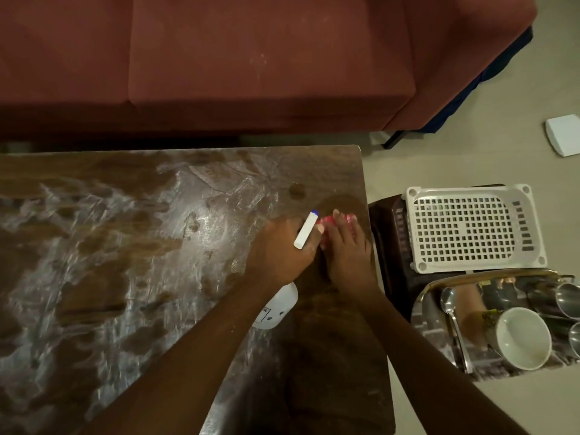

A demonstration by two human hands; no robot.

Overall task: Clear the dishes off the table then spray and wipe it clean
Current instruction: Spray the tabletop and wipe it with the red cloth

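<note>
My left hand (276, 252) grips the spray bottle (305, 230); my right hand (345, 255) presses flat-fingered on the pink cloth (326, 221) near the table's (125, 246) right edge. The wet streaks lie leftward, along its length.

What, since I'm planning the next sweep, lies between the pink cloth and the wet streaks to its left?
Only the left hand, gripping the spray bottle, directly left of the cloth that the right hand presses down. Beyond it the wet table shows nothing else; the dishes sit on the tray off to the right.
</note>
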